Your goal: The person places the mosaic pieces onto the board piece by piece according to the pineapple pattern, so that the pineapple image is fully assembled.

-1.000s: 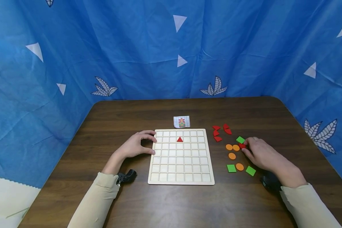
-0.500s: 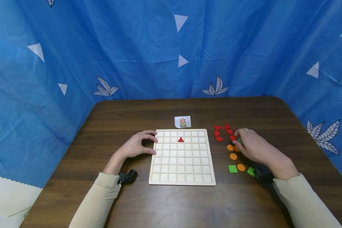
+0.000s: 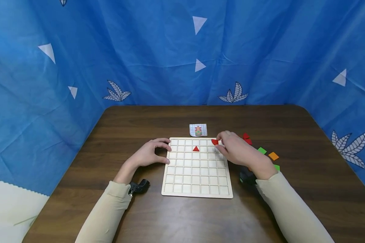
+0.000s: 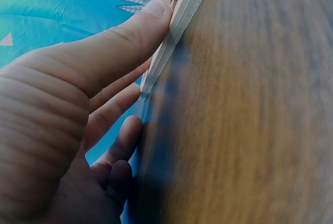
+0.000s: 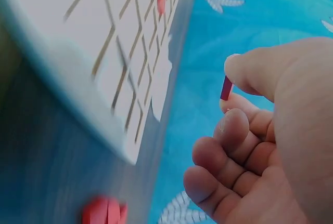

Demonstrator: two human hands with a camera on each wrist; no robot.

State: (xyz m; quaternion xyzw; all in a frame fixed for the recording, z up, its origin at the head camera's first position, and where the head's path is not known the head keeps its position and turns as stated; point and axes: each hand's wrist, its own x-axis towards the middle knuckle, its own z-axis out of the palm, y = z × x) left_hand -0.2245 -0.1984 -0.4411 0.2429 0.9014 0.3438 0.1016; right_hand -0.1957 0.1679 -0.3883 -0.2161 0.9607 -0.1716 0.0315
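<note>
A pale square board (image 3: 197, 195) with a grid of recessed cells lies on the table. My left hand (image 3: 150, 153) rests at its left edge, thumb and fingertips spread along it; in the left wrist view the thumb (image 4: 130, 34) lies against the board's edge (image 4: 179, 24). Over the board's top right corner, my right hand (image 3: 238, 148) pinches a flat red tile (image 3: 214, 142) between thumb and forefinger. The right wrist view shows that tile (image 5: 226, 88) edge-on, above the board. A red triangle tile (image 3: 196, 148) sits in a cell of the second row.
Behind the board lies a small card (image 3: 198, 130) printed with a coloured grid pattern. To the right are loose red tiles (image 3: 246, 138), a green square (image 3: 262, 150) and an orange diamond (image 3: 273, 156). The right arm covers other tiles. A blue curtain (image 3: 170, 50) hangs behind the table.
My right hand has moved left from the loose tiles to the board's top right corner, carrying a red tile. My left hand stays at the board's edge. The view has shifted slightly.
</note>
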